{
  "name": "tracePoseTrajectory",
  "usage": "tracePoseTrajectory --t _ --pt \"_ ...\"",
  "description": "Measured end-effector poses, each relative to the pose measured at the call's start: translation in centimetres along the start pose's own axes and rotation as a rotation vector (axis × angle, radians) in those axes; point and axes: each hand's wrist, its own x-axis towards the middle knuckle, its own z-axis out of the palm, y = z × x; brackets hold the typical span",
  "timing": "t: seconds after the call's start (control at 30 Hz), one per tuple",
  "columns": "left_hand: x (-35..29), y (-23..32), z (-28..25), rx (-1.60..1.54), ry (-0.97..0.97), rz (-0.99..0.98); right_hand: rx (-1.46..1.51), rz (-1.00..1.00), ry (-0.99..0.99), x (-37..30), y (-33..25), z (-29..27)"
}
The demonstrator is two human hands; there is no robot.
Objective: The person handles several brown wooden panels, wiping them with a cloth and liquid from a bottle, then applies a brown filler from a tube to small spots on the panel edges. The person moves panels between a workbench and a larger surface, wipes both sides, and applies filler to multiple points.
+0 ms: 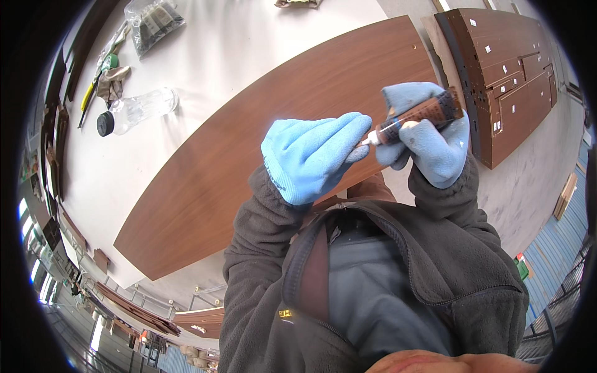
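My right hand point(429, 140), in a light blue work glove, is wrapped round a small brown bottle point(429, 113) with a white nozzle point(373, 138). The bottle lies nearly level, its nozzle toward the left. At the nozzle's tip are the fingertips of my left hand point(314, 155), gloved the same way. Its fingers are pressed together, and whatever they pinch is hidden. Both hands are above a long brown wood-grain panel point(249, 143) with one curved edge, lying on a pale work surface point(211, 50).
At the left lie a clear bottle with a dark cap point(142, 112), a yellow-handled tool point(89, 96), a crumpled glove point(113, 82) and a clear bag point(152, 25) of dark items. A stack of brown panels point(504, 81) with small white labels stands at the right.
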Motion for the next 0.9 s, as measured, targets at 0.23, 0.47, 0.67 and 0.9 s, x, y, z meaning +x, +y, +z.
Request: tracePoseTrajectory --t 0.23,0.47,0.67,0.9 --pt "-0.2 -0.1 0.1 -0.055 -0.027 -0.017 -0.098 0.176 0.126 -0.4 0.2 0.9" --pt "-0.3 0.2 1.4 -0.155 0.076 -0.130 -0.009 0.075 0.039 1.1 1.8 -0.1" --pt "-0.7 0.0 1.8 0.090 0.142 -0.221 -0.805 -0.517 0.265 2.2 5.0 -1.4" --pt "-0.4 -0.3 2.9 0.229 -0.039 -0.178 -1.511 -0.710 0.007 3.2 5.4 -0.9"
